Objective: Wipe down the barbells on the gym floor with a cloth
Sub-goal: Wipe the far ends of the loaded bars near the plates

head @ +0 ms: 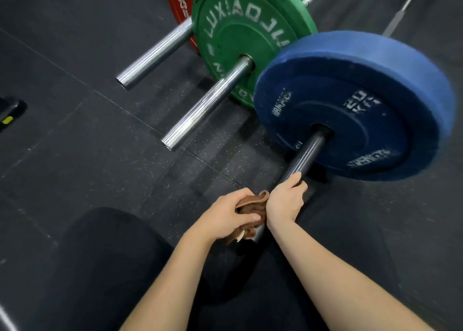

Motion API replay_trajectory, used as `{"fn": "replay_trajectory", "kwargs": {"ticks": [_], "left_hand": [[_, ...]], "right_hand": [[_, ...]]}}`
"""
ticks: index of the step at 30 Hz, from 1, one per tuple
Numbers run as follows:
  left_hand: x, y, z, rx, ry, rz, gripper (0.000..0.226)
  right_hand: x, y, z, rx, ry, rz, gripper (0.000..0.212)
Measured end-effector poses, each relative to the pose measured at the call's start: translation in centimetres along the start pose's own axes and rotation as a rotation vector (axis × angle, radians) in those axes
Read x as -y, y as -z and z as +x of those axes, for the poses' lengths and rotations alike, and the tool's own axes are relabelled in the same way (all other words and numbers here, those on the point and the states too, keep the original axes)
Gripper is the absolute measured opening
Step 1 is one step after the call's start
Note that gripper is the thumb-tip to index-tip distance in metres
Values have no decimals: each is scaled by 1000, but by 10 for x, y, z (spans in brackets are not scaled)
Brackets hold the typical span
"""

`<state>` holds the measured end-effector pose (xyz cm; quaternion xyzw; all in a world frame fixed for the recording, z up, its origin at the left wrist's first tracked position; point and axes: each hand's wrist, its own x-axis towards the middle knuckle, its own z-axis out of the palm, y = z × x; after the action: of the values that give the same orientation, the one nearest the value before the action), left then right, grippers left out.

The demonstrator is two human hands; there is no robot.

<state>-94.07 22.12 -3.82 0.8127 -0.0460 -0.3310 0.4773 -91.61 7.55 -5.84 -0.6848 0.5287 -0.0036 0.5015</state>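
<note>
We see the left hand (pixel 226 216) curled round a brown cloth (pixel 251 205), holding it against the near end of the dark sleeve (pixel 307 152) of the closest barbell; whether the cloth wraps fully round, we cannot tell. The right hand (pixel 285 200) grips the same sleeve just beyond the cloth, toward the blue plate (pixel 363 100). We judge wiping is underway at this sleeve's tip, and the part up to the plate looks left to do. Beside it lie a chrome sleeve (pixel 208 105) with a green plate (pixel 240 30), then another sleeve (pixel 155 55) with a red plate (pixel 179 12), all on the black gym floor (pixel 75 130). Nothing shows whether those are wiped. A thin bar (pixel 403 9) lies further off. Probably early, most left.
</note>
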Motion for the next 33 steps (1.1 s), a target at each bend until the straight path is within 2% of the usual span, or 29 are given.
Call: {"fn": "replay_trajectory", "kwargs": {"ticks": [4,9,13,15,17,19,20,21,22,24,27,30,33], "left_hand": [[-8,1,6,14,81,-16,25],[-11,14,30,62,102,94,27],[-14,-3,17,-115,175,79,24],[-26,-14,-10,-222,222,40,24],[-42,-14,-44,-254,296,-79,26],[-67,3,-84,-293,411,-299,22],[-85,16,-104,-324,435,-359,21],[-108,30,-123,-346,441,-379,22],[-131,41,-141,-354,449,-405,24],[-185,65,-172,-339,449,-426,21],[-255,106,-203,-267,424,-343,22],[-314,149,-210,-213,372,-500,18],[-333,190,-191,-162,333,-602,26]], "right_hand": [[7,-2,-4,-48,-25,-77,65],[14,-14,-1,-117,-28,-115,61],[14,-18,-1,-89,-45,-161,63],[14,-10,-5,-17,-60,-233,63],[24,13,-14,103,-73,-399,68],[40,50,-43,289,-25,-587,74],[50,71,-65,440,0,-590,75],[66,96,-94,629,-31,-526,76],[86,122,-127,800,-140,-411,76],[133,168,-185,987,-367,-220,75],[201,208,-242,927,-513,20,72],[264,216,-269,850,-666,258,72],[307,195,-276,861,-725,344,80]]}}
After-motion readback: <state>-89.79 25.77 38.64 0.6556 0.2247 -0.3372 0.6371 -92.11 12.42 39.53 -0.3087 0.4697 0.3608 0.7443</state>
